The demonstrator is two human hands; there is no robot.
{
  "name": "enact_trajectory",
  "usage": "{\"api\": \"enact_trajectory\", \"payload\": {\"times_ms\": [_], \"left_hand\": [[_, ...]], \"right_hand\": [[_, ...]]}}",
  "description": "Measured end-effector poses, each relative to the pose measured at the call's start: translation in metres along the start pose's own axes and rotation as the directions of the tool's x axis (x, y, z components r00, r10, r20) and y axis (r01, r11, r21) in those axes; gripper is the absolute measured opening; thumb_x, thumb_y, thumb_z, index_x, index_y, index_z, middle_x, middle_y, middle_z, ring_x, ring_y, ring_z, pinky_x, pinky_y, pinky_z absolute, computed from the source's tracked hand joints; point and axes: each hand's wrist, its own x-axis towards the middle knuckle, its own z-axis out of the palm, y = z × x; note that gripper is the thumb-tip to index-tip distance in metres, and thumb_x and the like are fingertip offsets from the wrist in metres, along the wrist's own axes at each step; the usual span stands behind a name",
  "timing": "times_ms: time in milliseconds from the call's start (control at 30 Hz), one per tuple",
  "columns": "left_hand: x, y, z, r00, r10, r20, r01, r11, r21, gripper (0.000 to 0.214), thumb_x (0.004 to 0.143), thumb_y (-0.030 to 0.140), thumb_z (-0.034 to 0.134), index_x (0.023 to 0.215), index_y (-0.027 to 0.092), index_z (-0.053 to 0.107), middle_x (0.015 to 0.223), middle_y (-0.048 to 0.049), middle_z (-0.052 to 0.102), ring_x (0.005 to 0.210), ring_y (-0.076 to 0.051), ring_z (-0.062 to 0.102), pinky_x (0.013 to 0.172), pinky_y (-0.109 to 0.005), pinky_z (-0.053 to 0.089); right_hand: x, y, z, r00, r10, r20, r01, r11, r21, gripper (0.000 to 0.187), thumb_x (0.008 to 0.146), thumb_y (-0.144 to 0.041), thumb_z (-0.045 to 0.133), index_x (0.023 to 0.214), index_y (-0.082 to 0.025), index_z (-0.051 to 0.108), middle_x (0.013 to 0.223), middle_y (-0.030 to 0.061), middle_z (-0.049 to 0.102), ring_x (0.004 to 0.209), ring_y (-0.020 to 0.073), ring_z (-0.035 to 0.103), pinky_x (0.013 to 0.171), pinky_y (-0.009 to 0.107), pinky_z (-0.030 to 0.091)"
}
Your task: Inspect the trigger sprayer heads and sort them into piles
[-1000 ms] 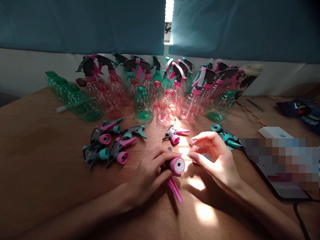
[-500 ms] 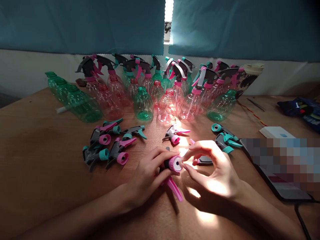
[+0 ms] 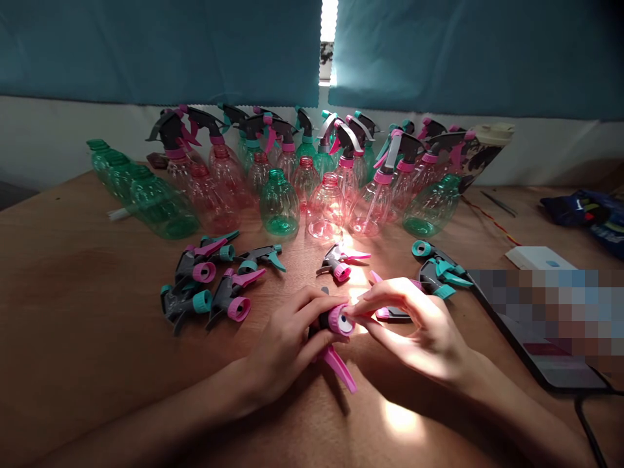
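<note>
My left hand [image 3: 285, 341] grips the grey body of a spray trigger head [image 3: 340, 320], which has a pink collar and a pink lever [image 3: 340, 370] pointing down toward me. My right hand [image 3: 412, 318] comes in from the right, with thumb and forefinger pinching the pink collar. Beneath my right palm lies another spray head [image 3: 392, 313], mostly hidden. A loose pink-collared spray head [image 3: 336, 262] stands just beyond my hands.
Several loose spray heads lie at left [image 3: 195, 292] and right [image 3: 441, 276] on the wooden table [image 3: 73, 338]. Beyond stand several plastic bottles, some capped, including a green one [image 3: 279, 205]. A white box [image 3: 539, 258] and a black cable [image 3: 585, 422] lie at right.
My right hand has moved left, and its fingertips have closed on the pink collar. The spray head in my left hand has shifted slightly left and turned a little.
</note>
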Motion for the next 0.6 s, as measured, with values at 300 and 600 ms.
{"api": "enact_trajectory", "payload": {"times_ms": [300,600], "left_hand": [[0.0034,0.0084,-0.0038,0.998,-0.051,0.036,0.051,0.999,-0.012,0.021,0.09,0.019,0.056,0.11,0.018,0.062,0.095,-0.0046,0.061,0.084,-0.016,0.061,0.076,-0.025,0.053],[0.0037,0.0021,-0.0029,0.998,-0.053,0.036,0.054,0.998,-0.028,0.024,0.09,0.02,0.056,0.114,0.02,0.061,0.097,-0.0042,0.061,0.084,-0.016,0.061,0.081,-0.027,0.052]], "right_hand": [[0.0003,-0.0008,-0.0009,1.0,-0.012,0.02,0.012,1.0,0.01,0.025,0.084,-0.008,0.06,0.104,-0.025,0.059,0.093,0.0041,0.071,0.083,0.0186,0.07,0.072,0.03,0.06],[0.0012,-0.0005,-0.0016,0.993,0.089,0.079,-0.093,0.995,0.039,0.028,0.084,-0.015,0.062,0.11,-0.022,0.054,0.098,0.0081,0.069,0.087,0.0212,0.069,0.064,0.031,0.06]]}}
